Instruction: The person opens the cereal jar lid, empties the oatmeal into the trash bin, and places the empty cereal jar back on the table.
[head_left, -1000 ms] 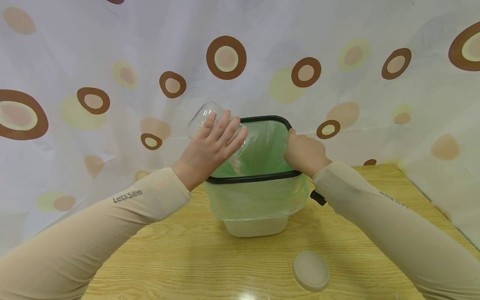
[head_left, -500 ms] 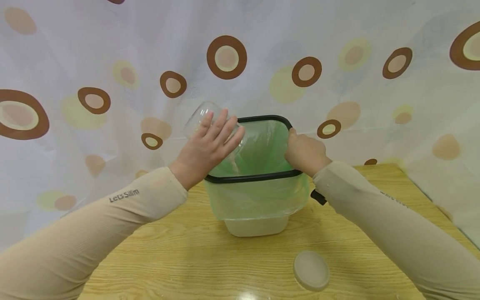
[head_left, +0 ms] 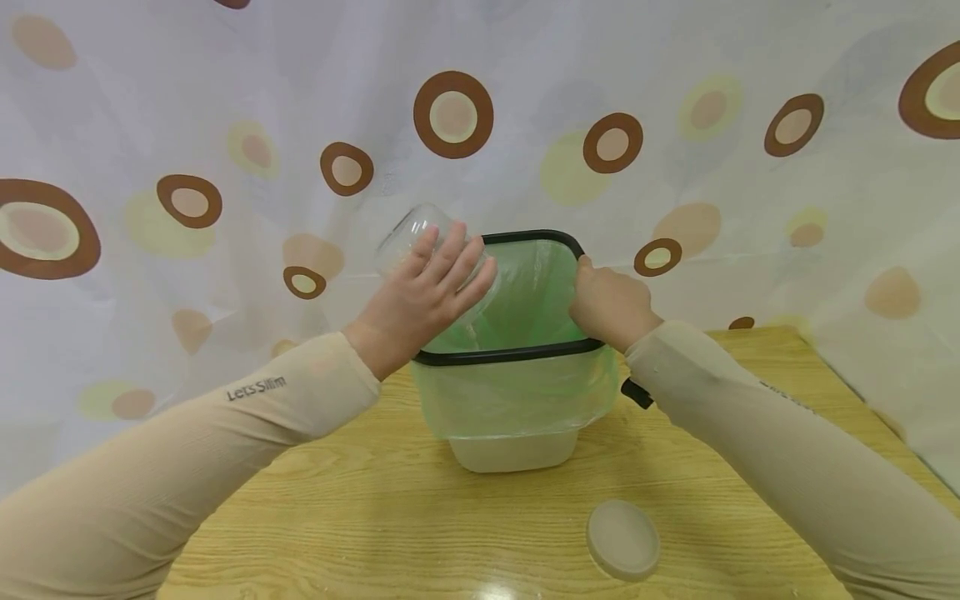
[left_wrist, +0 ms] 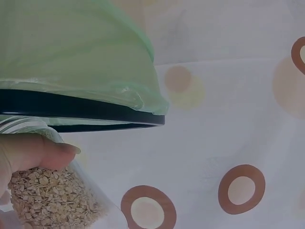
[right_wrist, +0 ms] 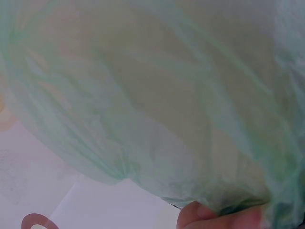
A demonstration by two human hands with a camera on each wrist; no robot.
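Note:
My left hand (head_left: 420, 304) holds a clear jar (head_left: 405, 232), tilted with its mouth towards the inside of a lined trash bin (head_left: 513, 454). In the left wrist view, oat flakes (left_wrist: 55, 200) fill much of the jar's visible part, and the thumb lies across it near its neck. A green bag (head_left: 517, 396) lines the bin and folds over outside, under a black rim (head_left: 510, 357). My right hand (head_left: 611, 307) grips that rim on the right side. The right wrist view shows its fingers (right_wrist: 224, 219) at the bag's edge.
A round beige lid (head_left: 623, 540) lies on the wooden table (head_left: 360, 517) in front of the bin. Behind stands a white sheet (head_left: 517, 100) printed with brown rings. A small black piece (head_left: 637, 394) shows beside the bin, under the right wrist.
My left hand shifts slightly left with the jar, then back right. The stream of oats falling into the bin looks fainter now. My right hand keeps its place on the rim.

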